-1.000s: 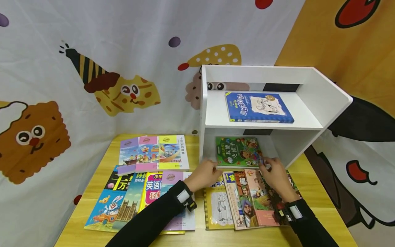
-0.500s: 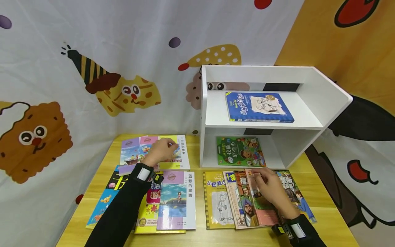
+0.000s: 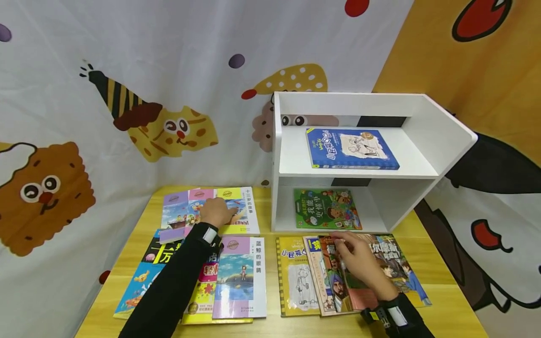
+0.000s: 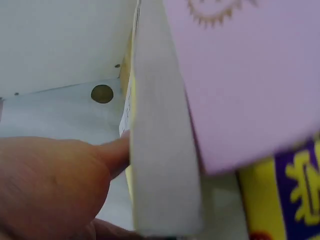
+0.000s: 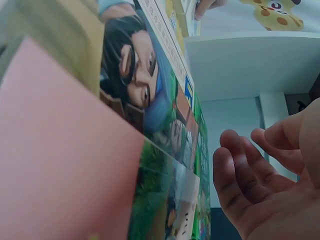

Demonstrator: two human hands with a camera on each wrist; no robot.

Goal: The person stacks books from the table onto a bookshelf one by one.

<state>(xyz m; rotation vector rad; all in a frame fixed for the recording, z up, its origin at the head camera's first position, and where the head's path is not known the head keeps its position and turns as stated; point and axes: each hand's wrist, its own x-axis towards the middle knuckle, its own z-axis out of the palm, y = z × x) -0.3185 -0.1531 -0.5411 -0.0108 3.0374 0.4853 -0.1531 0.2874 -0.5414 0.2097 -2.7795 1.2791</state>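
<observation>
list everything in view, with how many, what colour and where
backdrop: 1, white and orange with cartoon prints, behind everything
table: 1, yellow wood grain, under books and shelf
shelf: 1, white, back right
blue book: 1, blue, upper tier
green book: 1, green, lower tier
back-left books: 3, purple, pink, yellow, overlapping
front-left books: at least 3, blue-black, yellow, purple-white, partly hidden
front-right books: 5, mixed colours, overlapping before the shelf
sleeves: 2, black, on both arms
left hand: 1, on the back-left books
right hand: 1, above the front-right books
</observation>
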